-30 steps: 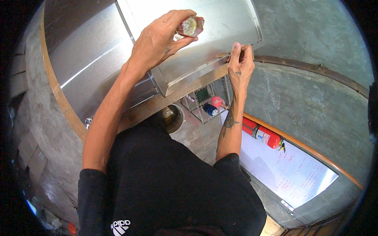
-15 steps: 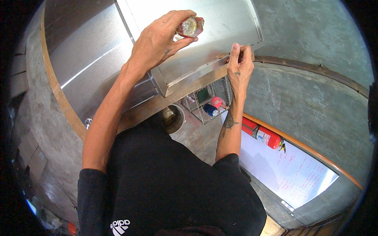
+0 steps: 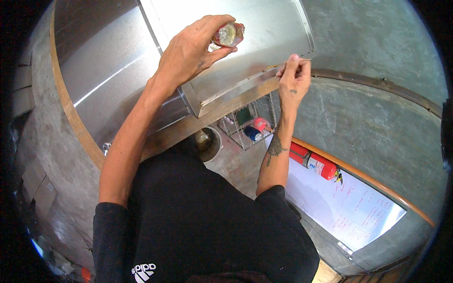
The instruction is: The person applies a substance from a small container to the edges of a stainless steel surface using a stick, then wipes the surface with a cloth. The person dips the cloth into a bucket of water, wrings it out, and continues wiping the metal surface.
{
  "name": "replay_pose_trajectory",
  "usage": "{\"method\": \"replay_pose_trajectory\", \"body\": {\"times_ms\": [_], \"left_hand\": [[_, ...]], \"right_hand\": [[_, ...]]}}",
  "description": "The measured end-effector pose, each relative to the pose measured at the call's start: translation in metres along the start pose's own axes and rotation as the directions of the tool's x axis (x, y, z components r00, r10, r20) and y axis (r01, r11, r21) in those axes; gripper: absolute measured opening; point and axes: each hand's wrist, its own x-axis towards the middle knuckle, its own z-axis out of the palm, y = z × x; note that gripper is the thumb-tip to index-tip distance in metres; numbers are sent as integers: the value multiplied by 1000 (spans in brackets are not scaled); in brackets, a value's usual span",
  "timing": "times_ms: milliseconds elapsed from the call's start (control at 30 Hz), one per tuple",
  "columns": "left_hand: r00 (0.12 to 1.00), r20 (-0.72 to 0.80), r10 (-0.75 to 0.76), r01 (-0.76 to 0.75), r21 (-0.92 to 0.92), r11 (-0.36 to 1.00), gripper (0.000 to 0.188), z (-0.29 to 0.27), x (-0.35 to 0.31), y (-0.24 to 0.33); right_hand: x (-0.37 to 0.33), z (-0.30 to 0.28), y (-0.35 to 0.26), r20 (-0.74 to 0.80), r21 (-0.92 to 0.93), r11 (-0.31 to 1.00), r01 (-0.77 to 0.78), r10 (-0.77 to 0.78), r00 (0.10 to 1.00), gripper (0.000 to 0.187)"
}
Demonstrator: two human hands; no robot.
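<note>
Hands held apart, both in the upper half of the frame. By the left hand [image 3: 186, 54], a small rounded container of clear and red material [image 3: 228, 35] is gripped at top centre, pinched between thumb and fingers; whether its end is open cannot be told. By the right hand [image 3: 293, 84], a thin yellowish-brown stick [image 3: 271, 68], right of upper centre, is clasped between thumb and fingers, its tip pointed left. Beneath the container, a silver metal panel with a raised rim [image 3: 264, 40] is seen; contact between the two cannot be judged.

The panel is set on a silver metal table [image 3: 111, 56] edged with brown wood [image 3: 188, 128], upper left to centre. Below the edge, near mid-frame, a pink round object [image 3: 260, 123] and a dark blue cylindrical object [image 3: 251, 133] are contained in a wire rack [image 3: 244, 142]. At lower right, a red cylindrical fire extinguisher [image 3: 322, 166] is noted, beside a white board marked in red [image 3: 325, 203].
</note>
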Motion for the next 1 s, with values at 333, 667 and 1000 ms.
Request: {"method": "replay_pose_trajectory", "body": {"times_ms": [333, 667, 1000], "left_hand": [[1000, -5, 18, -18, -10, 1000, 58, -2, 0, 1], [1000, -15, 28, -28, -13, 1000, 57, -4, -1, 3], [1000, -4, -1, 1, 19, 1000, 58, -4, -2, 1]], "right_hand": [[-17, 57, -68, -120, 139, 963, 232, -216, 969, 23], [-15, 92, -66, -60, 29, 947, 320, -318, 946, 18], [2, 55, -74, -266, 337, 919, 205, -115, 957, 25]]}}
